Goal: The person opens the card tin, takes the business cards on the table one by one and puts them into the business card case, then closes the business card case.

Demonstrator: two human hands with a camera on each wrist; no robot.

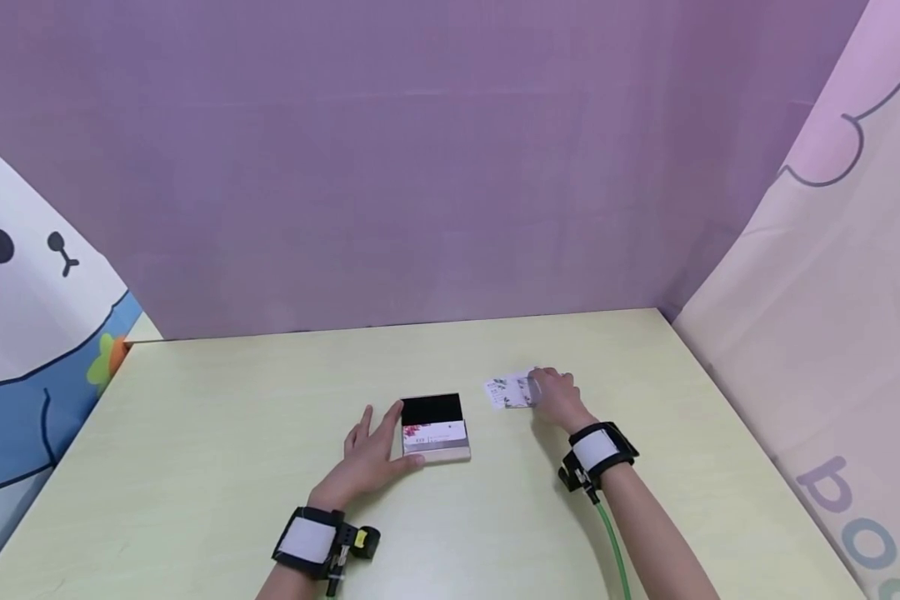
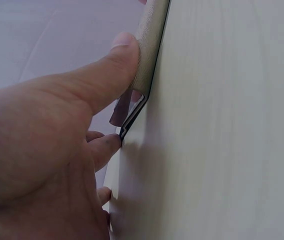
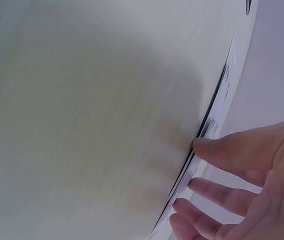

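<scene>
An open card case lies flat near the middle of the pale green table, its black lid half turned toward the far wall and its near half filled by a stack of white cards with a red mark at the left corner. In the left wrist view only the case's textured, silvery edge shows.

The left hand lies just left of the case with its fingers straight and spread. Its thumb presses flat against the case's side, and its other fingertips touch the table beside the case; nothing is clasped.

To the right of the case and a little farther from the person, a few loose printed cards rest on the table, well apart from the case. The right hand covers their right end. In the right wrist view, its thumb touches the edge of the cards while the other fingers are stretched out and slightly parted beneath. Whether the cards are pinched between thumb and fingers cannot be told.
</scene>
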